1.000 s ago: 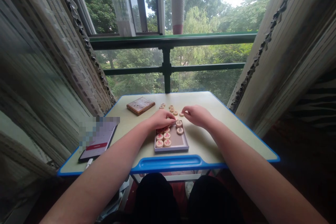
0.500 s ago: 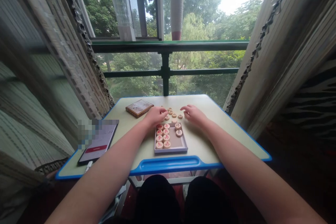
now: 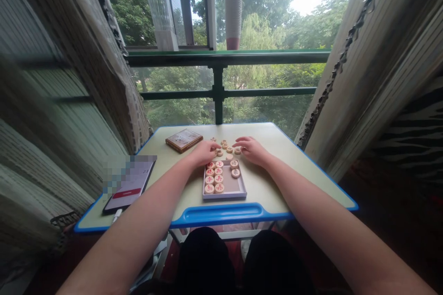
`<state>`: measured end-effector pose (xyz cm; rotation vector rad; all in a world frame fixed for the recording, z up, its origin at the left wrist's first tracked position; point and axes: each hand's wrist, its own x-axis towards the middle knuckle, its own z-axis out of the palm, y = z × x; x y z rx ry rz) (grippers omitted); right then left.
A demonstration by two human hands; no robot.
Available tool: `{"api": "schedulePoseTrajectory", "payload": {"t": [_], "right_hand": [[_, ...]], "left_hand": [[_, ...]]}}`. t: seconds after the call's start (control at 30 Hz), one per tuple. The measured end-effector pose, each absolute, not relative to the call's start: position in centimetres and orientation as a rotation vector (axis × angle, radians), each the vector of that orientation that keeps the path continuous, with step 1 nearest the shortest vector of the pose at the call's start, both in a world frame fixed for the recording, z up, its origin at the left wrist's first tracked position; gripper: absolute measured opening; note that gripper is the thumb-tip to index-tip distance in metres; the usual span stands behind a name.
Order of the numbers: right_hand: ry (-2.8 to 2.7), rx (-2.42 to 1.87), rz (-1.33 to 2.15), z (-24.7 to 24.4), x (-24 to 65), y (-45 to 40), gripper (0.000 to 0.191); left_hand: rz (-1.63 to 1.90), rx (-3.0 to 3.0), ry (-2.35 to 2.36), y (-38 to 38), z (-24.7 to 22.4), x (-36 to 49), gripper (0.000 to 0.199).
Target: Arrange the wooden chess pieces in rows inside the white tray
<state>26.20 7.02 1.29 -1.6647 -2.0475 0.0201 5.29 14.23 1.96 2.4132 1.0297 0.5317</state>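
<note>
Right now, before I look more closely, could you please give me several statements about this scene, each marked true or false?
1. Red-marked pieces fill two columns on the left of the open tray. True.
2. The phone lies to the right of the tray. False: the phone lies to its left.
3. Two dark-marked pieces show in the right part of the tray. True.
4. The right hand rests inside the tray. False: the right hand is outside it, close to the loose pieces on the table.
5. The left hand is nearer to the flat brown-edged object than the right hand is. True.
</note>
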Motion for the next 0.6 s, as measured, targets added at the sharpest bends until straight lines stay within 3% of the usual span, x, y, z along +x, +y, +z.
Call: {"api": "schedulePoseTrajectory", "payload": {"t": [0.4, 0.6], "right_hand": [[-2.178, -1.559, 0.022, 1.72, 25.50, 6.67, 0.018], [-2.171, -1.582, -0.019, 1.33, 25.83, 7.16, 0.020]], "left_hand": [[0.592, 2.376, 1.035, 14.40, 1.92, 5.28, 0.039], [0.617, 2.388, 1.047, 14.40, 1.60, 5.40, 0.038]]}}
